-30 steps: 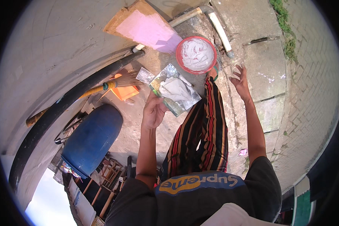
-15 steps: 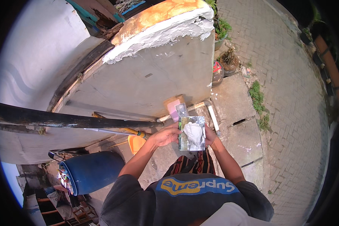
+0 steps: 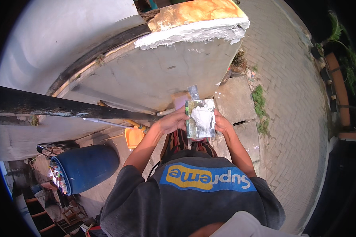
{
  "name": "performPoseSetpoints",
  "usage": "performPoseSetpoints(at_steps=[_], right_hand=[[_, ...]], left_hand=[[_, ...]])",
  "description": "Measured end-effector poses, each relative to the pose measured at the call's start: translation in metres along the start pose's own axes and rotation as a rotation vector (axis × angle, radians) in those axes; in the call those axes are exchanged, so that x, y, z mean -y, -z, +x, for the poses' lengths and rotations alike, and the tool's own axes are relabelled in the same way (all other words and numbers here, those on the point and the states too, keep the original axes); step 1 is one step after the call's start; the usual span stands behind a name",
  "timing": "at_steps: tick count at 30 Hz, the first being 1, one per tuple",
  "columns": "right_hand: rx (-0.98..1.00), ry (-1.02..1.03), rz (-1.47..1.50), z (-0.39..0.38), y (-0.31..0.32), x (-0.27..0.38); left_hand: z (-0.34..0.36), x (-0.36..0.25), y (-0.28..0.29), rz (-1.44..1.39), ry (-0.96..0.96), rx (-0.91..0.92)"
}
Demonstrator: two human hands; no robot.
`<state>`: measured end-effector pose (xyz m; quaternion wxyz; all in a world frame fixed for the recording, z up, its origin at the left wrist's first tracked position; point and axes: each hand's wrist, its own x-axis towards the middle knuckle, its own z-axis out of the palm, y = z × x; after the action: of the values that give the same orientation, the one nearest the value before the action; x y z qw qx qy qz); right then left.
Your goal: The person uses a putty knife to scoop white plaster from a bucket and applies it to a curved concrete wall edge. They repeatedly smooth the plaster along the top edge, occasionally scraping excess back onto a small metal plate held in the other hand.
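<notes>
In front of my body I hold a flat rectangular board (image 3: pixel 189 127) with a thick mound of white putty (image 3: pixel 202 117) on it. My left hand (image 3: pixel 173 121) is closed on its left edge. On the opposite edge my right hand (image 3: pixel 222 121) grips it, fingers partly hidden underneath. A grey flat blade (image 3: pixel 193 92), like a scraper's, sticks out past the board's far edge; its handle is hidden and I cannot tell which hand has it. Ahead stands a grey wall (image 3: pixel 146 75), its upper edge coated with rough white putty (image 3: pixel 194 33) below an orange-stained top (image 3: pixel 197 12).
A black pole (image 3: pixel 75 106) slants in from the left. Beneath it are an orange dustpan (image 3: pixel 134 137) and a broom (image 3: pixel 138 125). A blue barrel (image 3: pixel 87 168) filled with rubbish lies at the left. Concrete slabs (image 3: pixel 235 98) and a paved lane (image 3: pixel 292 118) run along the right.
The board has come slightly nearer my body, still between both hands. My view has shifted, so the wall sits further right and the barrel further left.
</notes>
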<state>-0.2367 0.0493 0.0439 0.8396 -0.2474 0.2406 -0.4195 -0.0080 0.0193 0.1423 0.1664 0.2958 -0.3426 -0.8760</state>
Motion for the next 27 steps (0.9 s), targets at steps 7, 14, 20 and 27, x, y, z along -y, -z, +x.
performPoseSetpoints(at_steps=[7,14,20,27], right_hand=[[-0.630,0.516,-0.968,0.000,-0.085,0.080],[-0.314,0.594,-1.991,0.061,-0.169,0.140],[-0.202,0.679,-1.949,0.094,-0.170,0.173],[-0.260,0.563,-1.888,0.100,-0.192,0.176]], left_hand=[[-0.061,-0.035,0.071,-0.105,-0.133,-0.090],[-0.075,-0.044,0.129,-0.092,-0.178,-0.115],[-0.082,-0.041,0.135,-0.118,-0.205,-0.087],[-0.092,-0.036,0.132,-0.111,-0.197,-0.140]])
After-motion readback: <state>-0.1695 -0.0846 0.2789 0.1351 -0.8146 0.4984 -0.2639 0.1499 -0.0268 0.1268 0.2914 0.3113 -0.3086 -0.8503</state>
